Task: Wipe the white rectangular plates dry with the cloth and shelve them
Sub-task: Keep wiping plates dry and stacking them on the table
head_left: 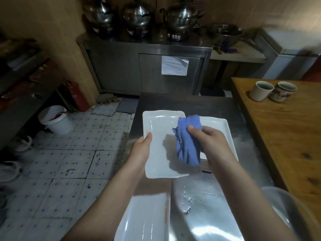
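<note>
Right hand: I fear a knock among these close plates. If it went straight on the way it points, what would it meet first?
Likely the white plate held by the left hand: the right hand, gripping the blue cloth, points forward-left over its inside. Height above it is unclear.

Glossy white plate (159, 136); fuzzy blue cloth (187, 141); brushed steel counter (208, 197).

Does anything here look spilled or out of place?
Yes. Small drops, probably water, lie scattered on the bare steel table, right of the nearest white plate. The paper on the cabinet door also peels at its top corner.
</note>
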Demonstrator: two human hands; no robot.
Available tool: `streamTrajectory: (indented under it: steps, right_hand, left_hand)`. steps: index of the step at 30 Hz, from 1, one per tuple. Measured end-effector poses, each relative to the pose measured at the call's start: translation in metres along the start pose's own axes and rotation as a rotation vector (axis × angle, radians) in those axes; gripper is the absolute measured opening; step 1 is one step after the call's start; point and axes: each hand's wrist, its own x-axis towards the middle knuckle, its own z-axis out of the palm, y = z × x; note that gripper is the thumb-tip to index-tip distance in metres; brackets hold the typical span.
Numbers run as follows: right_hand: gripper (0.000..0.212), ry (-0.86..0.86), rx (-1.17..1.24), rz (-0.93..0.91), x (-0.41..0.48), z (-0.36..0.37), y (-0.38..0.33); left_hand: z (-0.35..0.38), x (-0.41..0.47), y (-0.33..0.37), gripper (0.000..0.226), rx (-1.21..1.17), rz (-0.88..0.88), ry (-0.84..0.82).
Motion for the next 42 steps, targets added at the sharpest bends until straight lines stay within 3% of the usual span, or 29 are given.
streamTrajectory:
  steps: [6,10,14,18,22,24,26,32,36,42]
  right_hand:
    - [0.03,-0.165,-0.337,-0.002,-0.042,-0.012,0.007]
    - [0.047,-0.024,-0.77,-0.224,-0.072,-0.029,0.009]
    - [0.035,0.04,-1.102,-0.484,-0.087,-0.054,0.018]
    - [0.032,-0.145,-1.091,-0.602,-0.103,-0.071,0.022]
    - [0.061,-0.399,-1.187,-0.622,-0.11,-0.072,0.028]
    - [0.06,-0.428,-1.278,-0.637,-0.102,-0.069,0.027]
    - [0.051,-0.408,-1.321,-0.631,-0.088,-0.065,0.02]
    - [0.052,-0.195,-1.594,-0.67,-0.049,-0.066,0.01]
    - [0.052,-0.068,-1.614,-0.569,-0.048,-0.077,0.017]
    - [0.063,-0.147,-1.498,-0.517,-0.099,-0.08,0.039]
  left_hand:
    - [0.022,-0.067,-0.013,0.032,-0.062,-0.032,0.001]
    - [0.036,-0.097,-0.027,0.037,-0.037,-0.05,0.023]
    - [0.051,-0.121,-0.033,0.036,-0.049,-0.04,0.007]
    - [0.062,-0.136,-0.034,0.039,-0.029,-0.029,0.022]
    - [0.071,-0.147,-0.028,0.043,0.015,-0.007,0.086]
    - [0.078,-0.152,-0.026,0.042,0.051,0.027,0.109]
    - [0.083,-0.155,-0.027,0.043,0.067,0.056,0.118]
    - [0.083,-0.152,-0.029,0.036,0.125,0.052,0.109]
    - [0.07,-0.145,-0.026,0.035,0.067,0.053,0.123]
    - [0.059,-0.134,-0.027,0.037,0.053,0.062,0.158]
